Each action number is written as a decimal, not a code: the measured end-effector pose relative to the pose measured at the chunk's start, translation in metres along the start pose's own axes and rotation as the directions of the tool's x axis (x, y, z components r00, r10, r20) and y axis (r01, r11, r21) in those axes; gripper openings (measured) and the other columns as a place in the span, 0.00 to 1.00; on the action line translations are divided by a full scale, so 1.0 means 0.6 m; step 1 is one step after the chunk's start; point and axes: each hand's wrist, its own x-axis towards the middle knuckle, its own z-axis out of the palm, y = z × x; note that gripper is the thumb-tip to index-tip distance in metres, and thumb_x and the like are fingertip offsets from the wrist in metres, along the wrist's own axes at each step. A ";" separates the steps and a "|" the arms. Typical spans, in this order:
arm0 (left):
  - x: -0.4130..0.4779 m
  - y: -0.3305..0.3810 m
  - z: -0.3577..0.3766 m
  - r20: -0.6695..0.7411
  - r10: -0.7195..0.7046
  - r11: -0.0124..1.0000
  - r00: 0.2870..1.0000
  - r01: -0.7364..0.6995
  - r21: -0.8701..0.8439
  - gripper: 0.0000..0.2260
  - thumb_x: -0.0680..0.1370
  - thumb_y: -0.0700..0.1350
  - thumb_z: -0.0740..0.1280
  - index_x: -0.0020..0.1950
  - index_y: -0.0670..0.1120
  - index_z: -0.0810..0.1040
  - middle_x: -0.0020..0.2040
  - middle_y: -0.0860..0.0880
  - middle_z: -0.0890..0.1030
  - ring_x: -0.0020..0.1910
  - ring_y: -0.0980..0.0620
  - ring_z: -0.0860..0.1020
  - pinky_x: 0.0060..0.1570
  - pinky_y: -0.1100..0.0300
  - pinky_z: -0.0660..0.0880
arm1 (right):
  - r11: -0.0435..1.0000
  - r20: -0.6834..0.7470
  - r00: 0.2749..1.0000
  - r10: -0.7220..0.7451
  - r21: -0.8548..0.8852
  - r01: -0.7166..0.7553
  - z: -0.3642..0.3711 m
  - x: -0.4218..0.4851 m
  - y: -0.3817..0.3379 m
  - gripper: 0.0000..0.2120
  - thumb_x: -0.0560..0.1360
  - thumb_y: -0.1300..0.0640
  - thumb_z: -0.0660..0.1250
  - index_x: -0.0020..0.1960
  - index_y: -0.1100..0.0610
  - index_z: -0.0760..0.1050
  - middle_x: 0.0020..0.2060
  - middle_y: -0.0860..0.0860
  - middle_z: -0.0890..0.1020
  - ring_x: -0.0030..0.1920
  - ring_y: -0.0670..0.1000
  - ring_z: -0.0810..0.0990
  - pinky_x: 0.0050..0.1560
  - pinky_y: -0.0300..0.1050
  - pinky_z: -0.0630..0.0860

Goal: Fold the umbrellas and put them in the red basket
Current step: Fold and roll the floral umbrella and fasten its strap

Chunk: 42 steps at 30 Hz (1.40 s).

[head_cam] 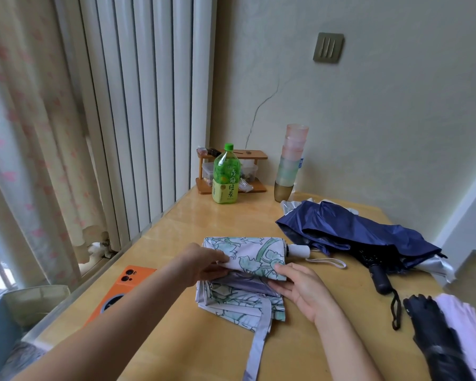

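**A:** While both grips hold only cloth, what can go wrong here?

**B:** The left grip [204,264] and the right grip [300,290] each pinch a fold of the floral umbrella [256,254], thumb above and fingers below. It lies on the bench [176,224] between them. I think that if one pinch loosens, the pleats spring open. The strap [259,342] lies loose, nearer the person than the grips, and it may get trapped under the roll.

**A:** And the surroundings?

**B:** Beyond the right grip lies a blue umbrella [355,232], not folded. Outside that grip is a black and lilac umbrella [434,339]. Outside the left grip is an orange phone [124,287], and a wide elbow could push it off the edge. Far beyond both grips stand a green bottle [226,177] and stacked cups [290,160] by a pale wall. A curtain [25,133] hangs on the left side. The red basket I cannot see.
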 end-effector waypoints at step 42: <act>0.105 -0.114 0.018 0.413 0.629 -0.155 0.658 -0.415 0.897 0.41 0.74 0.71 0.27 0.80 0.47 0.34 0.80 0.47 0.33 0.81 0.45 0.33 0.75 0.49 0.29 | -0.294 0.351 0.813 -0.465 -0.927 0.232 0.070 0.141 0.001 0.31 0.84 0.40 0.39 0.78 0.53 0.64 0.69 0.48 0.76 0.70 0.51 0.71 0.72 0.48 0.58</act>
